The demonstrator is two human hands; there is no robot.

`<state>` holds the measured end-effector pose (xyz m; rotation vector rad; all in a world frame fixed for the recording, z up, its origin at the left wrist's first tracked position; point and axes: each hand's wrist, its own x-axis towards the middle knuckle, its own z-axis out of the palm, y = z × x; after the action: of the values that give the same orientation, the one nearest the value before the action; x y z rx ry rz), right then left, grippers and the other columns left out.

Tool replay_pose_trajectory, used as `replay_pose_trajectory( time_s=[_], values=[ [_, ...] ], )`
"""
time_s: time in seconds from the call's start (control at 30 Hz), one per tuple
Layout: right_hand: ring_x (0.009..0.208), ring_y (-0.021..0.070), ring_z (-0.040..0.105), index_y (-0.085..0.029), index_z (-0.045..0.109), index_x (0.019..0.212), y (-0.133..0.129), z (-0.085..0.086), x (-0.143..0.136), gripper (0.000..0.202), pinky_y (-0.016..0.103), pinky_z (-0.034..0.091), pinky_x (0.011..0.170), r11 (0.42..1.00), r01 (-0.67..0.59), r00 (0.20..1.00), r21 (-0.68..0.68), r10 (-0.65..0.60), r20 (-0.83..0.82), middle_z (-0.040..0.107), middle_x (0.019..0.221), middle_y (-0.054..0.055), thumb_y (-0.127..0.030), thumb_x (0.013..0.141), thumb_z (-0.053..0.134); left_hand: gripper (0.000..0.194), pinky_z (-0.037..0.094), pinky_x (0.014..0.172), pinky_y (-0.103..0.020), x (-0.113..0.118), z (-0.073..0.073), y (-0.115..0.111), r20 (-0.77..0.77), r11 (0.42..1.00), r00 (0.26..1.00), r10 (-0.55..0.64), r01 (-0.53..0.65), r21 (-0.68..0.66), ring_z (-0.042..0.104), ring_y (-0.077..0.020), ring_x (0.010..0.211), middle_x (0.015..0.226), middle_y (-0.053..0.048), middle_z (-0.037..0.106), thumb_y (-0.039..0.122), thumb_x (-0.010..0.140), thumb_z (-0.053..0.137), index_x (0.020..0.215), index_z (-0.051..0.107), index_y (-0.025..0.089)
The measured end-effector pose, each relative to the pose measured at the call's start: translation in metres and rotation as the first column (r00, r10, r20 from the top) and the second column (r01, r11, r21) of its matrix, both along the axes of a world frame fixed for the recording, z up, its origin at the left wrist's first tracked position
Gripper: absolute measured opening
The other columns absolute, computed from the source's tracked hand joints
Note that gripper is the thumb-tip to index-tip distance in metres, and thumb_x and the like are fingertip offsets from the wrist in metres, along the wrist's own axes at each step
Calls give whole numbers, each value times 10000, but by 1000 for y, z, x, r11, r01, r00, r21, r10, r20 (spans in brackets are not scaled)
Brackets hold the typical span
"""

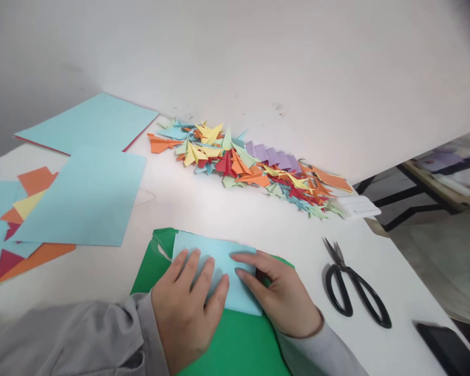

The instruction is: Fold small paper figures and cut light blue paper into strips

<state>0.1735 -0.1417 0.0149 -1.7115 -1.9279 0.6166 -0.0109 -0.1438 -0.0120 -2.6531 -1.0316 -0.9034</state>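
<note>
A light blue sheet of paper (215, 243), apparently folded into a rectangle, lies on a green sheet (235, 342) in front of me. My left hand (191, 308) rests flat on the blue paper, its fingers spread. At the paper's right edge is my right hand (284, 292), thumb and index finger close together on the paper and the other fingers curled by the edge, partly hidden. Black-handled scissors (341, 269) lie to the right of my right hand, blades slightly apart.
Along the wall stretches a pile of small folded paper planes (227, 162) with purple folded pieces (274, 156). Larger light blue sheets (97, 198) and coloured scraps (37, 180) lie at left. A dark flat object (448, 344) sits near the table's right edge.
</note>
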Motion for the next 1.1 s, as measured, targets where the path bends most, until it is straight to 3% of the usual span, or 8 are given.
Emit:
replay_pose_trajectory(
  time_s=[0.23, 0.37, 0.53, 0.63, 0.77, 0.87, 1.1],
  values=[
    [908, 222, 540, -223, 639, 968, -4, -8, 0, 246, 413, 485, 790, 961, -1, 989, 277, -40, 142, 528, 1077, 98, -266, 738, 563, 261, 395, 831, -535, -2, 1, 2, -73, 999, 997, -6, 2, -54, 523, -333, 1026, 1058, -105, 611, 255, 800, 495, 1043, 571, 195],
    [884, 220, 543, -198, 639, 965, -8, -10, -2, 235, 415, 497, 764, 958, -34, 974, 285, -31, 222, 529, 1076, 111, -276, 780, 517, 309, 379, 852, -518, -5, 2, 4, -149, 996, 986, -73, 65, -59, 511, -323, 1049, 1108, -93, 596, 301, 807, 492, 1095, 544, 203],
    [859, 223, 547, -178, 634, 966, -14, -8, -7, 267, 420, 502, 742, 953, -15, 960, 302, -71, 272, 521, 1069, 131, -329, 808, 481, 304, 296, 921, -568, -3, -1, 3, -150, 988, 988, -37, 13, -156, 461, -316, 1120, 1169, -60, 568, 309, 808, 494, 1101, 534, 239],
    [806, 215, 558, -172, 595, 1043, -22, -7, -11, 338, 397, 521, 679, 953, 88, 956, 291, -162, 244, 527, 998, 135, -382, 806, 478, 318, 272, 929, -586, -1, -2, 2, -145, 983, 989, -40, 13, -182, 450, -321, 1131, 1184, -60, 559, 338, 812, 482, 1111, 528, 241],
    [578, 138, 535, -154, 568, 1074, -33, -7, -14, 364, 299, 522, 497, 940, 207, 952, 271, -258, 167, 516, 837, 93, -386, 806, 483, 335, 242, 947, -593, -1, -2, 3, -148, 979, 988, -49, 19, -204, 425, -324, 1155, 1203, -58, 546, 379, 812, 470, 1112, 529, 242],
    [477, 86, 489, -144, 577, 1039, -39, -9, -16, 312, 241, 498, 434, 926, 222, 956, 305, -268, 121, 511, 813, 72, -341, 814, 487, 364, 221, 957, -597, -1, -1, 4, -169, 974, 984, -58, 19, -226, 404, -322, 1174, 1227, -60, 526, 415, 804, 470, 1123, 522, 247],
    [474, 67, 506, -168, 608, 957, -46, -14, -17, 204, 198, 483, 438, 908, 215, 967, 359, -249, 51, 560, 866, 66, -268, 804, 518, 379, 199, 964, -606, -1, -2, 3, -192, 971, 980, -49, 1, -240, 387, -318, 1189, 1251, -63, 505, 425, 797, 477, 1137, 513, 263]
  ],
)
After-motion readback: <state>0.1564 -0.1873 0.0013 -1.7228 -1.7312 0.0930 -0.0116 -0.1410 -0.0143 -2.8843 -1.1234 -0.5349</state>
